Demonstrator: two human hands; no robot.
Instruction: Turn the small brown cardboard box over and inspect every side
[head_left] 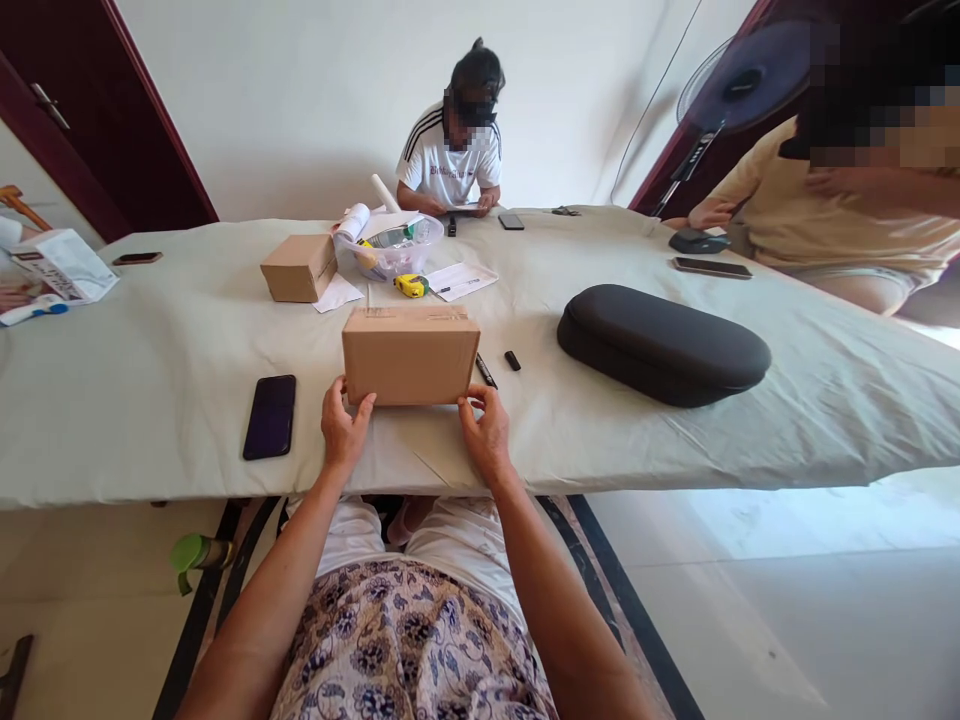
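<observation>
Dark lettering (451, 171) is crossing that white T-shirt (454, 188), opening with a B, the rest blurring past reading!

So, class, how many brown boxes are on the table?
2: the near box, front and centre, and the far box, behind it to the left, beside the basin. Others could be hidden behind things.

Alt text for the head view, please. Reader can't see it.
A person's left hand and right hand hold a cardboard box by its lower near corners at a cloth-covered table. A phone lies to the left, a black marker and dark case to the right; beyond are a second box, a plastic basket and another person.
</observation>
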